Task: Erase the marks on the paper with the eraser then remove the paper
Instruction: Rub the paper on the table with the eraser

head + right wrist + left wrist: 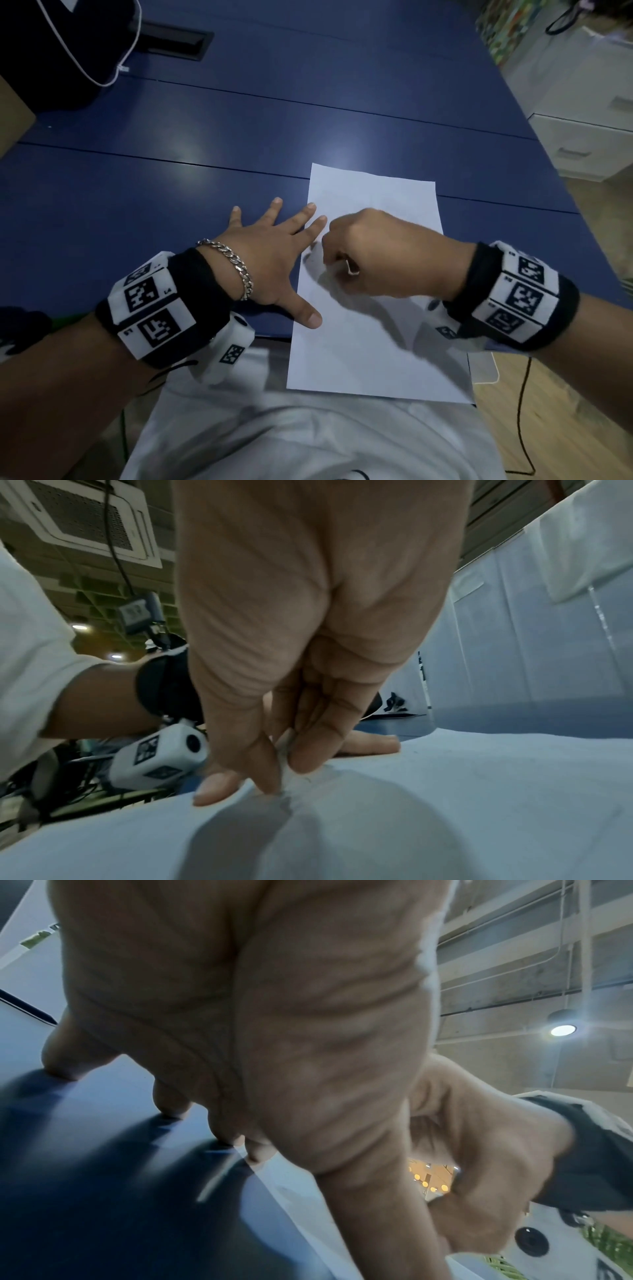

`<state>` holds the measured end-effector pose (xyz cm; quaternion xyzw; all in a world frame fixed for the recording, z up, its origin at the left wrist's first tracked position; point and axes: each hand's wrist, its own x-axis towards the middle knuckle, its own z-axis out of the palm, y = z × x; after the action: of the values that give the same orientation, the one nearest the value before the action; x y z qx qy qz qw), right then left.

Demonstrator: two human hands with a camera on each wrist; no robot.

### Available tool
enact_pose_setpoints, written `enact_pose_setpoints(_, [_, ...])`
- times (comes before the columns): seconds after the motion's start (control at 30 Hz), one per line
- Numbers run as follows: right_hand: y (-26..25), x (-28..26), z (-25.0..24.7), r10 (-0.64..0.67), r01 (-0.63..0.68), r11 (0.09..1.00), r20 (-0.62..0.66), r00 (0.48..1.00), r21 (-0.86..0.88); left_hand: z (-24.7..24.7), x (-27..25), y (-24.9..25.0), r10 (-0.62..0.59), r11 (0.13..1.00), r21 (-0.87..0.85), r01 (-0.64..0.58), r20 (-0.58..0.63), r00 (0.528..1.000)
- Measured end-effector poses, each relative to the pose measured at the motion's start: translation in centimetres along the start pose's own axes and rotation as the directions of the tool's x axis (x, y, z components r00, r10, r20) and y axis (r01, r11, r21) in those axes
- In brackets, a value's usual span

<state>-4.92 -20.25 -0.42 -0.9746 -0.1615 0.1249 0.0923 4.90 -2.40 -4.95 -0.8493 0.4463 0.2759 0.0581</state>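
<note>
Two hands: left [270, 260] flat, steadying one paper [373, 342]; right [373, 253] pinching one eraser [286, 753].

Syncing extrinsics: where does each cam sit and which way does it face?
Head: on the head, looking down at the paper on the blue table; both forearms, left hand, right hand.
Left wrist: under the wrist, along the spread palm.
Right wrist: along the fingers pinching the eraser.
Shared: both wrist views show the opposite hand.
</note>
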Motion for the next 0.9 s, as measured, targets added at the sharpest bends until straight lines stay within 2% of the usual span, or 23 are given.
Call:
enact_pose_setpoints(0.13, [-1.2, -1.0, 0.7, -0.059, 0.059, 0.998, 0.089, 0.994, 0.003, -0.2, -0.1, 0.2, -0.009, 1.000, -0.002, 0.009, 0.014, 1.000])
enact_pose_setpoints(0.3, [0.3, -0.2, 0.1, 0.031, -0.031, 0.999, 0.014, 0.999, -0.016, 0.0, 0.0, 0.1, -0.008, 1.000, 0.003, 0.007, 0.012, 1.000])
enact_pose_setpoints(0.47, [-1.6, -1.5, 1.1, -0.068, 0.066, 0.998, 0.093, 0.993, 0.025, 0.0, 0.0, 0.1, -0.005, 1.000, -0.006, 0.005, 0.016, 1.000])
enact_pose_setpoints(0.6, [0.5, -0.3, 0.1, 0.017, -0.018, 1.000, 0.026, 0.999, 0.002, -0.1, -0.1, 0.1, -0.008, 1.000, 0.000, 0.008, 0.021, 1.000])
enact_pose_setpoints(0.67, [0.4, -0.3, 0.3, 0.020, -0.020, 1.000, -0.011, 1.000, -0.007, -0.1, 0.0, 0.1, -0.006, 1.000, 0.003, 0.006, 0.022, 1.000])
enact_pose_setpoints(0.8, [-1.4, -1.2, 1.3, -0.069, 0.067, 0.997, 0.060, 0.996, 0.027, -0.1, 0.0, 0.0, -0.003, 1.000, -0.003, 0.003, 0.026, 1.000])
enact_pose_setpoints(0.9, [0.3, -0.3, 0.6, -0.026, 0.026, 0.999, 0.040, 0.999, 0.020, 0.0, 0.1, 0.1, -0.003, 1.000, 0.010, 0.002, 0.023, 1.000])
